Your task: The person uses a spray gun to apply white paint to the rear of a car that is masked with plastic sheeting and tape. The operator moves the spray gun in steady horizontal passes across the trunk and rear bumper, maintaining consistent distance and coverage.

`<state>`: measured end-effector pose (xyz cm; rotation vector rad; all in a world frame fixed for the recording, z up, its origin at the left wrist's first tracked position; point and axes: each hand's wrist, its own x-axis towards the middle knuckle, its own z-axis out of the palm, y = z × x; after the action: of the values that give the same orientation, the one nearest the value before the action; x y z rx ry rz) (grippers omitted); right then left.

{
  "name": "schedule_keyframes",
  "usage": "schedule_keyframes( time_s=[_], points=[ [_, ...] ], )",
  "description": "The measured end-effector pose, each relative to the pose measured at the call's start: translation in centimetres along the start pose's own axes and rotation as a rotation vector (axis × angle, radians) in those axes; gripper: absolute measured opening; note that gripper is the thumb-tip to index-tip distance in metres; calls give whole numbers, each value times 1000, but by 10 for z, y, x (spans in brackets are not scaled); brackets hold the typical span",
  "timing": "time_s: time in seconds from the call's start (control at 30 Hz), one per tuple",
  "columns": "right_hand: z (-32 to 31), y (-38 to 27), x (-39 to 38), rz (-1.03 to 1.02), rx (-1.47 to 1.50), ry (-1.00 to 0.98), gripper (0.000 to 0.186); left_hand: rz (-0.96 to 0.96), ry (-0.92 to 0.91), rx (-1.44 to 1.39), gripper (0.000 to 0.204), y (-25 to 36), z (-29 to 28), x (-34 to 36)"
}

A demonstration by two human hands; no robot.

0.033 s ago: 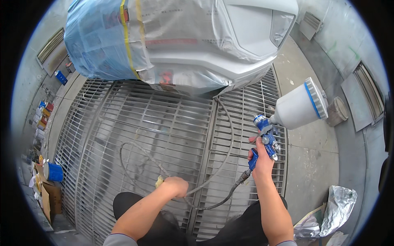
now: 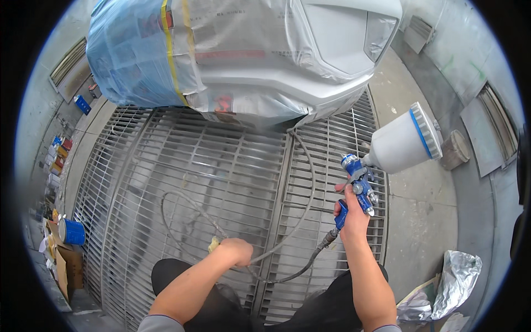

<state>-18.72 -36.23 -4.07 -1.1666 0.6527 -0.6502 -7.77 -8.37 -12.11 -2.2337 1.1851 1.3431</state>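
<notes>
My right hand point(image 2: 354, 216) is wrapped round the handle of a blue spray gun point(image 2: 360, 185), which points toward the car. A large white paint cup point(image 2: 401, 141) with a blue ring sits on the gun, tilted to the right. From the gun's handle a grey air hose point(image 2: 293, 275) curves down and left. My left hand point(image 2: 237, 252) is closed round this hose, and a small yellowish piece point(image 2: 214, 243), perhaps cloth, sticks out of it. In front stands the car's white bumper point(image 2: 337, 91), beside masking film and paper point(image 2: 243, 50).
Metal floor grating point(image 2: 193, 160) lies under me, with hose loops over it. At the left are a blue paint can point(image 2: 72, 231), a cardboard box point(image 2: 69, 268) and several small cans. At the right stand a dirty bucket point(image 2: 454, 149) and crumpled silver foil point(image 2: 456, 282) near the wall.
</notes>
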Motion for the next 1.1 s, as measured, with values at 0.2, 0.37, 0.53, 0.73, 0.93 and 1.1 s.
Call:
schedule_keyframes(
  time_s=[0.2,0.37,0.53,0.73,0.93,1.1],
  points=[
    [-2,3,3,16,37,-9,28,10,-34,25,39,7,-4,0],
    [-2,0,5,1,68,1,21,11,-42,25,40,8,-2,3],
    [0,-7,5,-16,50,17,21,-15,-81,43,40,18,-17,-3],
    [-10,-2,13,4,-9,-41,35,-22,-94,33,41,25,-21,-2],
    [-6,-5,15,-10,10,2,25,-21,-97,47,42,24,-21,2],
    [-4,-7,18,-25,31,30,25,1,-87,49,42,20,-18,7]
  ],
)
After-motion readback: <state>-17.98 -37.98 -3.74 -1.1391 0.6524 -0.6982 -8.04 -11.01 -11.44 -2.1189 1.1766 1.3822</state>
